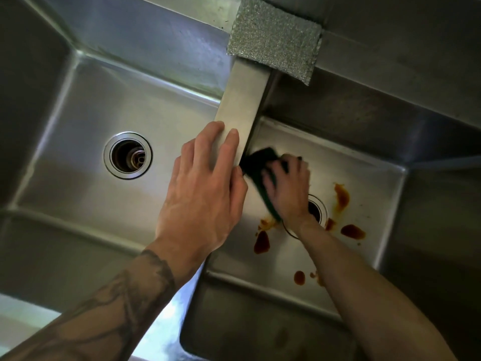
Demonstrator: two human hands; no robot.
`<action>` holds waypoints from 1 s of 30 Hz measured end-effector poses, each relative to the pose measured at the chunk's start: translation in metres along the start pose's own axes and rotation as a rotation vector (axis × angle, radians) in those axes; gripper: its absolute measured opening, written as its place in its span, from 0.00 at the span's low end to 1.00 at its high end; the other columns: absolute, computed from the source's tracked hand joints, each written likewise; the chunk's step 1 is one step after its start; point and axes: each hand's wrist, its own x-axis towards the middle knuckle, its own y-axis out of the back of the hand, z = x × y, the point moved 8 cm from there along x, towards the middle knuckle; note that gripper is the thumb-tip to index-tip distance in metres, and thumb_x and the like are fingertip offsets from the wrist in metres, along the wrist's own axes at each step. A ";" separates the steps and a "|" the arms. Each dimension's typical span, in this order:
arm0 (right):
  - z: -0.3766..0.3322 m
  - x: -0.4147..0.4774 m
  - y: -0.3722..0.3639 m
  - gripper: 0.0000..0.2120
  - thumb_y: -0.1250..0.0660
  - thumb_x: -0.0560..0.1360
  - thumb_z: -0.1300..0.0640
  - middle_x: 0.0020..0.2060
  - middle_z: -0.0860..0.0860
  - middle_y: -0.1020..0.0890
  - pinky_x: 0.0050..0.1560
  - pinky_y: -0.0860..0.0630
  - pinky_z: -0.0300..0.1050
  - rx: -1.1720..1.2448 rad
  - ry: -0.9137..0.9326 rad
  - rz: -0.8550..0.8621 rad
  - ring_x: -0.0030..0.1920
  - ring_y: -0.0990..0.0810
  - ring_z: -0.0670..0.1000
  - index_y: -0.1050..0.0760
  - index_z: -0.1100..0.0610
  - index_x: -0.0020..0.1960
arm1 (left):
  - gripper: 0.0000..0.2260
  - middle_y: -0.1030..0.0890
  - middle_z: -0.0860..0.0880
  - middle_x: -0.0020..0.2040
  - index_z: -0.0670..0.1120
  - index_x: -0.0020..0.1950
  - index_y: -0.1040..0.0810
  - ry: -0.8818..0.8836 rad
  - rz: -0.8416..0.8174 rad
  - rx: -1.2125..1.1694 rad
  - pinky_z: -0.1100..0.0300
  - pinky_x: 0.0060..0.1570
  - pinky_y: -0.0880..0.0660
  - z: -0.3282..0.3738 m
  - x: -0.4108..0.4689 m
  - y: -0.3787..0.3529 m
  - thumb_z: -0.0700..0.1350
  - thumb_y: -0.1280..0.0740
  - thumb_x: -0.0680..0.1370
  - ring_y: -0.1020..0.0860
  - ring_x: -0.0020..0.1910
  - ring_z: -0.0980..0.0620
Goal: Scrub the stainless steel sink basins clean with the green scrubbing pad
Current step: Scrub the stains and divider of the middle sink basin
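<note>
Your R hand (287, 190) grips dark green scrubbing pad (259, 158), L hand (205, 188) spread on steel divider (242, 100). Press firm; sweep to brown stains (261, 242) by wrist.

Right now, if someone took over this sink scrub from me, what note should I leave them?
Hands: the left hand rests open on the divider between the basins. The right hand has its grip on the green scrubbing pad, low in the right basin beside the divider.
Done: the left basin shows no stains.
Left: brown stains lie around the right basin's drain and on its near floor.
Also: a grey sponge lies on the back rim.
</note>
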 end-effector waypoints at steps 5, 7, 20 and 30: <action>-0.016 0.019 -0.001 0.16 0.37 0.82 0.45 0.62 0.59 0.24 0.54 0.28 0.55 0.006 -0.247 0.077 0.57 0.27 0.61 0.21 0.53 0.61 | 0.21 0.31 0.35 0.75 0.38 0.77 0.29 -0.007 0.006 0.014 0.39 0.64 0.27 -0.001 0.000 -0.001 0.43 0.39 0.85 0.27 0.63 0.33; -0.045 -0.014 -0.011 0.15 0.36 0.81 0.45 0.63 0.58 0.24 0.54 0.29 0.56 0.034 -0.022 -0.015 0.57 0.27 0.61 0.22 0.53 0.62 | 0.21 0.31 0.35 0.76 0.38 0.77 0.29 -0.003 0.004 0.016 0.38 0.63 0.27 -0.001 -0.001 -0.001 0.43 0.39 0.85 0.27 0.63 0.33; -0.049 -0.054 -0.014 0.12 0.34 0.81 0.46 0.62 0.57 0.24 0.54 0.29 0.55 0.071 0.111 -0.023 0.56 0.28 0.61 0.22 0.52 0.59 | 0.20 0.31 0.35 0.75 0.37 0.76 0.28 -0.002 0.001 0.024 0.38 0.63 0.28 -0.001 0.000 -0.001 0.43 0.40 0.85 0.27 0.63 0.32; -0.011 -0.030 -0.004 0.14 0.35 0.81 0.46 0.61 0.58 0.24 0.54 0.29 0.53 0.009 -0.202 0.084 0.57 0.28 0.60 0.21 0.54 0.60 | 0.20 0.31 0.35 0.75 0.38 0.76 0.28 -0.008 0.012 0.026 0.37 0.64 0.27 -0.001 0.001 -0.001 0.44 0.40 0.85 0.26 0.64 0.33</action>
